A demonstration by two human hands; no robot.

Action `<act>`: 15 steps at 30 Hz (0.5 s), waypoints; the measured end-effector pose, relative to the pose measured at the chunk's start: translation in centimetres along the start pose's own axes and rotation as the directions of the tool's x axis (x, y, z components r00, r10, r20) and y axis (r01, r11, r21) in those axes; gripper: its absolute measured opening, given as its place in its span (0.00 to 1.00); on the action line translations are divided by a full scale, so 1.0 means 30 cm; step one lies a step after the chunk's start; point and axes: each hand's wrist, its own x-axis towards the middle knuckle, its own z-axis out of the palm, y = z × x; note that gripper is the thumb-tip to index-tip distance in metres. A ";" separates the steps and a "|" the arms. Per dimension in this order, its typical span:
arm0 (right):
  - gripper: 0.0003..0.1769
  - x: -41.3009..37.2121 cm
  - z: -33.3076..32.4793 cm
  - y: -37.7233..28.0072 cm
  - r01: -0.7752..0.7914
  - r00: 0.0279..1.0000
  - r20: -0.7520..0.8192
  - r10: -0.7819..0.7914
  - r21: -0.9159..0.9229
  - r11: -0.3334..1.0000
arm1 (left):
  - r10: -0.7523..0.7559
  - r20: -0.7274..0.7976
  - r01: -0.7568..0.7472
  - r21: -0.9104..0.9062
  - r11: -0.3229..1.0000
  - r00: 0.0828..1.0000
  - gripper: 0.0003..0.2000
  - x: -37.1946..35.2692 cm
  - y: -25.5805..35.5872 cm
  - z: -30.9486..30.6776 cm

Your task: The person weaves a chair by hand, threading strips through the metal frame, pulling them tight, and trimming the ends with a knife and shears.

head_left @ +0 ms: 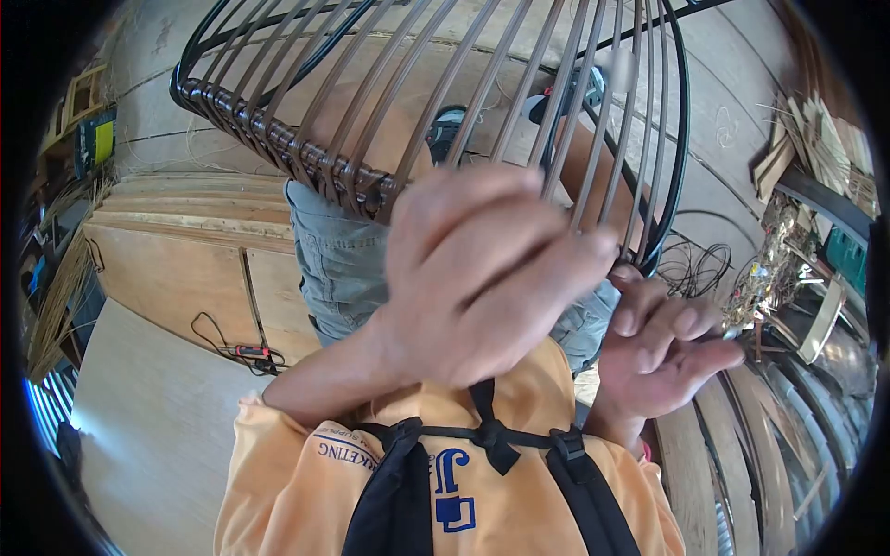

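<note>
A curved frame of black rods with long brown slats [405, 88] lies across my lap. Its left edge [306, 153] is wrapped in glossy dark brown strand. My left hand [487, 269] is raised over the near ends of the slats, slightly blurred. Its fingers are curled in, and whatever they might hold is hidden. By the frame's lower right corner [640, 262] is my right hand [658, 338], palm up, with loosely bent fingers apart. One fingertip reaches that corner; whether it touches cannot be made out. Nothing shows in the right palm.
A plywood box [171, 273] and a pale board [176, 435] are to my left, with a red-handled tool [252, 351] and its cord on the box. Coiled black strand [700, 269] lies on the floor at right, near wood scraps [820, 153] and planks [709, 463].
</note>
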 end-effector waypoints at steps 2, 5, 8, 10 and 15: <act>0.33 0.045 0.009 -0.020 -0.067 0.997 -0.015 0.071 0.180 0.981 | -0.012 -0.048 0.017 0.109 0.994 0.999 0.14 0.030 -0.019 0.088; 0.27 0.083 0.015 -0.075 -0.266 0.957 -0.016 0.291 0.355 0.896 | -0.005 -0.081 0.032 0.336 0.941 0.997 0.13 0.034 -0.038 0.149; 0.27 0.067 -0.013 -0.114 -0.443 0.894 0.053 0.445 0.263 0.857 | -0.024 -0.049 0.043 0.431 0.901 0.999 0.14 0.041 -0.039 0.150; 0.32 0.083 0.040 -0.145 -0.508 0.826 -0.140 0.547 0.239 0.828 | -0.040 -0.042 0.055 0.446 0.893 0.998 0.14 0.044 -0.037 0.146; 0.31 0.035 0.038 -0.187 -0.531 0.832 -0.167 0.529 0.032 0.846 | -0.016 -0.065 0.046 0.489 0.871 0.998 0.13 0.039 -0.051 0.158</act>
